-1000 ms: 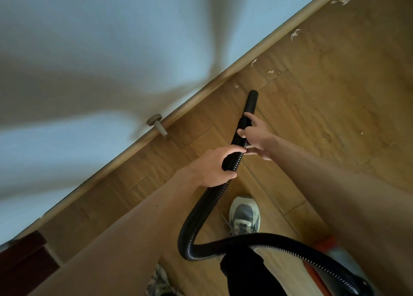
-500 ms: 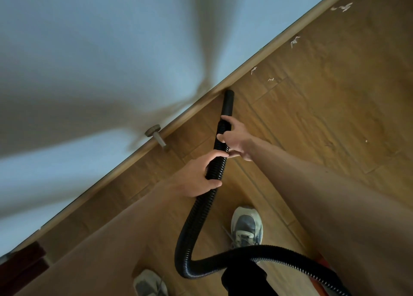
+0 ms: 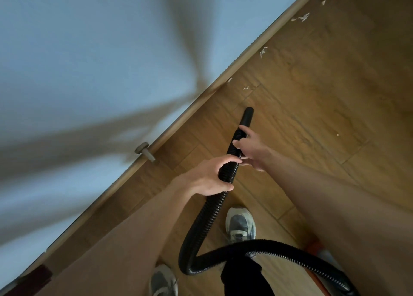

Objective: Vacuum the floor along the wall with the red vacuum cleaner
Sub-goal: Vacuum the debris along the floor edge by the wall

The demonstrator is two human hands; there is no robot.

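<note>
Black hose (image 3: pixel 207 217): my left hand (image 3: pixel 207 177) curled round it, my right hand (image 3: pixel 252 152) gripped it just ahead. The nozzle (image 3: pixel 248 114) pointed to one o'clock, near white scraps (image 3: pixel 245 87).

A narrow light-brown wooden baseboard (image 3: pixel 201 99) is running diagonally from the lower left corner of the frame to the upper right. A small grey door stop with a round head (image 3: pixel 144 151) is sticking out from it, left of centre. A grey and white laced sneaker (image 3: pixel 240 225) is standing below centre, toe pointing up the frame, and a second grey sneaker (image 3: pixel 163 281) is showing only partly at the bottom edge, further left. A black trouser leg (image 3: pixel 243 278) is filling the bottom edge just below the first sneaker. A blurred dark red-brown block (image 3: pixel 35 275) is peeking in at the lower left corner. Broad soft grey shadows (image 3: pixel 183 27) are lying across the upper left.
</note>
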